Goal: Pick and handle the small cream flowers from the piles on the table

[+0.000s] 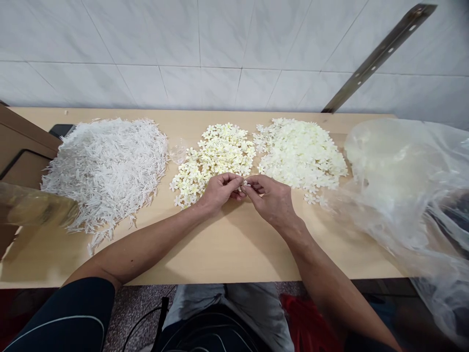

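Where they meet at frame centre, left hand (pixel 219 191) and right hand (pixel 273 198) pinch one small white piece (pixel 245 184), fingertips together.

Head view, close, looking down at table (pixel 227 254).

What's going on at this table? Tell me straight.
A person seated at the light wooden table pinches a small white plastic flower piece between the fingertips of the left hand and right hand. Behind the hands lie three heaps: a pile of thin white plastic stems on the left, a pile of small cream-yellow flowers in the middle, a pile of flat white petals on the right. A clear plastic bag sits at the far right.
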The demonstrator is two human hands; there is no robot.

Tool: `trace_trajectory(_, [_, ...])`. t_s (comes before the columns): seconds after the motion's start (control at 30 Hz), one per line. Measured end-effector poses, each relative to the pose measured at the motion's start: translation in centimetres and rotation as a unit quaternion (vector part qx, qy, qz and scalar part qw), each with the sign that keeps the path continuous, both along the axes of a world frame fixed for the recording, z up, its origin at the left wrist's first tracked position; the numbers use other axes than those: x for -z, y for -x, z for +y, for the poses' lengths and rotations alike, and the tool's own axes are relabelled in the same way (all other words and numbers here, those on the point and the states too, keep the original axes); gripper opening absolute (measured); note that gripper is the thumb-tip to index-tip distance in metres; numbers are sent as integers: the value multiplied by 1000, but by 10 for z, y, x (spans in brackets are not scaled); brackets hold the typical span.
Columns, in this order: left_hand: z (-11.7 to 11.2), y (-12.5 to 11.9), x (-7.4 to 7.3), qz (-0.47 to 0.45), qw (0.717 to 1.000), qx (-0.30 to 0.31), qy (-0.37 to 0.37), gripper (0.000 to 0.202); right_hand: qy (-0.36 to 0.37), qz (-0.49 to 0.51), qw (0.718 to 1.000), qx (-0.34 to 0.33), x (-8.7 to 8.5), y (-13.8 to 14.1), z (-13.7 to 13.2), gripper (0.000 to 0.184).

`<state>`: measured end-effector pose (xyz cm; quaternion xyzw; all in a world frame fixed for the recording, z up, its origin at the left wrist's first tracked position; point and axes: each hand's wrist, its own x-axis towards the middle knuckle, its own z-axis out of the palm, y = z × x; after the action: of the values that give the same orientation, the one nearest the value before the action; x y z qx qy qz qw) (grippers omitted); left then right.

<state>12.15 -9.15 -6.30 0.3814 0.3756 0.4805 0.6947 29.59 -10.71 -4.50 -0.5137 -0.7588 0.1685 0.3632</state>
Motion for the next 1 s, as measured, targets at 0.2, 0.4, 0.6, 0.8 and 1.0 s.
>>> trace_trajectory(0.2, [1,1,-1,9,1000,-14,8,31,-18,37,996,76,-4,-7,2,15])
trace_trajectory(0.4, [-2,0,-4,8,1000,25,5,39,-135,-8,989,57,0,-6,3,10])
trace_trajectory(0.6, [-1,2,-1,-7,1000,27,6,41,-137,-4,990,-21,1,-5,4,4])
trace_trajectory(0.8, [1,2,0,-5,1000,18,-14,36,-81,34,994,-57,-2,-6,5,12])
trace_trajectory(1.0, [2,1,2,4,1000,4,-6,33,43,126,991,-11,-1,-6,5,15])
